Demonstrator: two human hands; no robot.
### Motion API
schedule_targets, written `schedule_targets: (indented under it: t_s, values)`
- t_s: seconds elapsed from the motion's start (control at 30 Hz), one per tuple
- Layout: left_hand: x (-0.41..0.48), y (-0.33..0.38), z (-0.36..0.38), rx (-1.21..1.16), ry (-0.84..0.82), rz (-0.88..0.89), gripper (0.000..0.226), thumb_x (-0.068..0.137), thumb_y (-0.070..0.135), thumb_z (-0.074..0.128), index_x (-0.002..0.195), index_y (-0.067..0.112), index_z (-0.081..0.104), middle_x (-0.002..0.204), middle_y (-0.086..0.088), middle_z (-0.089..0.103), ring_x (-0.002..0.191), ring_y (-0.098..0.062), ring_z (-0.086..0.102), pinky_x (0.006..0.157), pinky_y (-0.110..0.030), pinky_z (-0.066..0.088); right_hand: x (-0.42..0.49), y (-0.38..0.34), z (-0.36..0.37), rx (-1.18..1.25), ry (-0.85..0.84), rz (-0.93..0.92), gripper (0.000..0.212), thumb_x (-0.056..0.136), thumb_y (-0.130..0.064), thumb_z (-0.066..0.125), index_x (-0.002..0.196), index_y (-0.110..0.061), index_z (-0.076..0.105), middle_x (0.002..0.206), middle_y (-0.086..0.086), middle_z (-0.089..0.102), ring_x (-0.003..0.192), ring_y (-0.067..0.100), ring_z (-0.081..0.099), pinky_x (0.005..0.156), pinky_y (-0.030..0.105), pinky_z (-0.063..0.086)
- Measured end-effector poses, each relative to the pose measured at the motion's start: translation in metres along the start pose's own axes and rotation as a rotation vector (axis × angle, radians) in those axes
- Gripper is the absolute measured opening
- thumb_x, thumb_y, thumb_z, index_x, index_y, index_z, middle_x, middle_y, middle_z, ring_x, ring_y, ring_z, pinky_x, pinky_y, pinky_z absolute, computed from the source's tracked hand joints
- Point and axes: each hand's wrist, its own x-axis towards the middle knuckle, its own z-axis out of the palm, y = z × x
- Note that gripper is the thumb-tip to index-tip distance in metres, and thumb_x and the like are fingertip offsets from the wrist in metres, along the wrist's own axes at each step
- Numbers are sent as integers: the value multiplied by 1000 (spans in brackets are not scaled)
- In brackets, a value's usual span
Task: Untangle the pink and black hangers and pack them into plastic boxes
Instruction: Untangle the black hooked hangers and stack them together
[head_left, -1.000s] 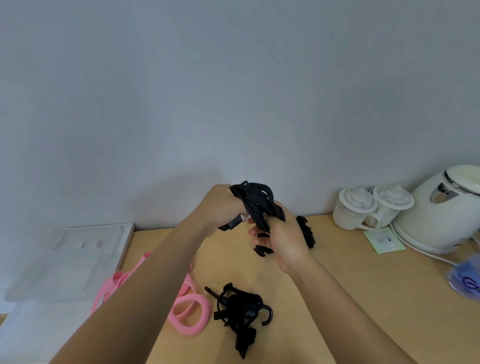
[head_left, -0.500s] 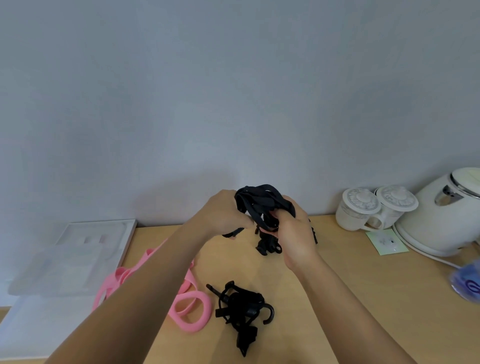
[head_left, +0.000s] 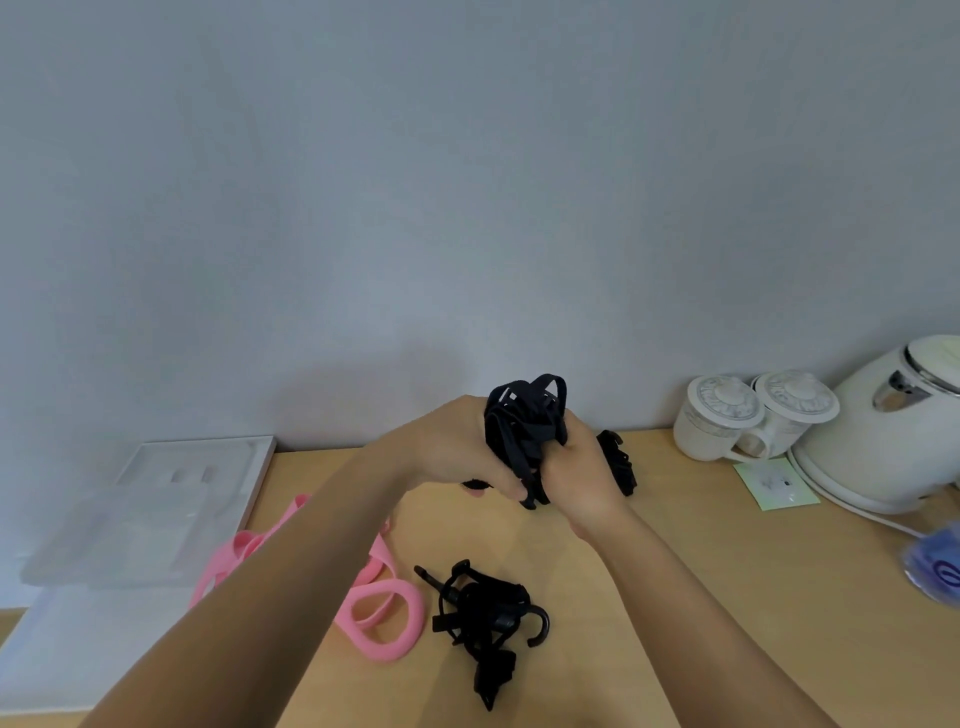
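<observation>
A tangled black hanger bundle (head_left: 524, 431) is held in both grips, left hand (head_left: 441, 447) and right hand (head_left: 582, 483) curled round it; pink hangers (head_left: 387, 649) are laid at 8 o'clock.

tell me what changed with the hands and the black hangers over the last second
Both hands drew together: the right hand rose to meet the left hand, and the black hanger bundle, which dangled loosely between them, is now bunched tight in their shared grip. Nothing was let go. The black pile, pink hangers and plastic boxes on the table stayed put.
</observation>
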Motion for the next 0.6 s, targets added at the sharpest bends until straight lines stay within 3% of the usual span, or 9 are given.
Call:
schedule_targets:
  t_s: [0.13,0.23,0.37,0.5,0.6]
  values:
    - [3,-3,4,62,147,-15,26,64,-3,73,70,16,56,55,9,54,55,-12,51,52,-25,49,4,4,-1,-80,22,-33,17,87,9,34,81,6,50,71,7,45,65,12,38,57,25,33]
    - [5,-5,8,132,228,-23,19,64,7,71,70,15,55,53,6,56,50,-11,53,51,-23,47,7,4,-4,-91,21,-23,17,88,6,36,89,14,51,76,7,45,70,16,36,63,29,31]
    - [7,-4,17,96,238,-44,17,65,9,68,68,17,54,62,3,58,57,-16,61,52,-25,47,5,5,-2,-86,41,-10,17,84,9,35,79,10,52,71,9,42,65,17,32,55,27,27]
    - [9,-6,22,131,314,-26,19,67,17,70,69,14,52,61,1,53,60,-18,53,51,-22,41,11,13,0,-121,65,11,17,84,7,34,84,15,49,74,7,43,69,16,34,62,29,29]
    - [11,-7,21,208,295,-25,21,71,21,72,70,16,52,63,1,54,60,-17,52,52,-22,42,13,14,-3,-148,23,93,17,86,4,33,80,7,49,73,7,41,68,17,33,60,29,28]
